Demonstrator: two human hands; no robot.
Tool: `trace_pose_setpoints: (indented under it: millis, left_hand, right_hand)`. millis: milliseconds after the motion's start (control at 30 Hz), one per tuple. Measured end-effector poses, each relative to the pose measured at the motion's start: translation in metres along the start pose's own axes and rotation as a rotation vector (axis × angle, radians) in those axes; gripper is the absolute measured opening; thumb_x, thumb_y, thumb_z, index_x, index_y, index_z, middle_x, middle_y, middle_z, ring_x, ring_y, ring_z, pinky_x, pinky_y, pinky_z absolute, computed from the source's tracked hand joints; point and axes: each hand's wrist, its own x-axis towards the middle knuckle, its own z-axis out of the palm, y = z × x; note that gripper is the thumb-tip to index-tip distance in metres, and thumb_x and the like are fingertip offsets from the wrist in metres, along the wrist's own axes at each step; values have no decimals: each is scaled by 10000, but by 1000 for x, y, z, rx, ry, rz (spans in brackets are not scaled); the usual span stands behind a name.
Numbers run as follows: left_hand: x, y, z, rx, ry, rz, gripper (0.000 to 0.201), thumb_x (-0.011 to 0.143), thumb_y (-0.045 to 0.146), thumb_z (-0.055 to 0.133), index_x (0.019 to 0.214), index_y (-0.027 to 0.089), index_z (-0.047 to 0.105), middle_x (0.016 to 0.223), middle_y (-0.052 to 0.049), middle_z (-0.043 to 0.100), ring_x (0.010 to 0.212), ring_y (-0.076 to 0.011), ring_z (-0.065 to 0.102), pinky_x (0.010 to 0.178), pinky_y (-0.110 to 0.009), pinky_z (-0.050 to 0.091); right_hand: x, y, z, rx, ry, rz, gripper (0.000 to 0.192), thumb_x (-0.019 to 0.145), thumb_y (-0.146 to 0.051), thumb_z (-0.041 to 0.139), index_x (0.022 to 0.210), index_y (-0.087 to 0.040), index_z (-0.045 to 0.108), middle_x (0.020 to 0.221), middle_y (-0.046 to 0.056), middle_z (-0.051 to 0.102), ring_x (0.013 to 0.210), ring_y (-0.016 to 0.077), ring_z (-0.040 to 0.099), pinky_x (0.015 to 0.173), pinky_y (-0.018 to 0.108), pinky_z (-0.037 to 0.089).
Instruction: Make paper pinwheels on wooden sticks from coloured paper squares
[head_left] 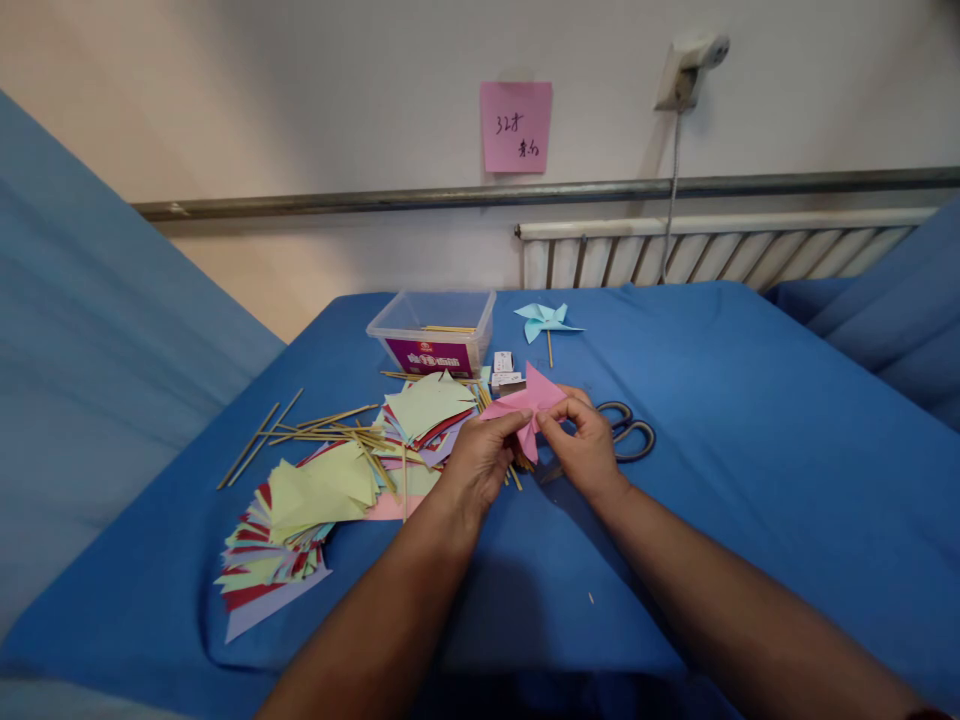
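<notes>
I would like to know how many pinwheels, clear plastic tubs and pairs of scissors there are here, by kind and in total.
Pinwheels: 2 (pink pinwheel, light blue pinwheel)
Clear plastic tub: 1
Scissors: 1 pair
Total: 4

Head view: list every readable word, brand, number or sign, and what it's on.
"32": handwritten on the pink note; its other characters are unclear.
Purple label on the clear box: white characters, too blurred to read.
Small white boxes: print too small to read.
</notes>
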Motion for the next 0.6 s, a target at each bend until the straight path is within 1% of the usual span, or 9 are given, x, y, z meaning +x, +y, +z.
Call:
trace_pose_setpoints:
  millis: [133, 333, 500, 600]
  left_hand:
    - [0, 0, 0, -3, 17, -4, 287, 569, 178, 791, 829, 106, 693, 714, -46, 673, 593, -142, 595, 583, -259, 479]
    - [1, 0, 0, 1, -14, 8, 271, 574, 181, 780, 819, 109, 693, 712, -48, 666, 613, -150, 597, 611, -268, 490]
    - [0, 1, 1, 10, 18, 15, 254, 560, 177, 778, 793, 122, 695, 718, -49, 677, 605, -148, 596, 605, -264, 488]
    - [0, 1, 2, 32, 22, 33, 238, 557, 184, 772, 774, 127, 694, 709, -47, 677, 589, -144, 587, 585, -258, 480]
  right_hand:
    - [0, -1, 0, 1, -5, -5, 140, 770, -227, 586, 634, -203, 565, 834, 26, 603, 919, 191, 587, 838, 324, 436]
    - [0, 0, 0, 14, 1, -9, 145, 766, -232, 594, 629, -201, 561, 827, 23, 595, 886, 186, 589, 811, 319, 440]
    - [0, 0, 0, 14, -4, -6, 147, 771, -236, 596, 632, -204, 562, 829, 22, 591, 874, 183, 587, 799, 320, 444]
    - [-1, 1, 1, 15, -16, 0, 164, 772, -255, 605, 620, -209, 561, 798, 19, 585, 884, 195, 588, 827, 341, 446]
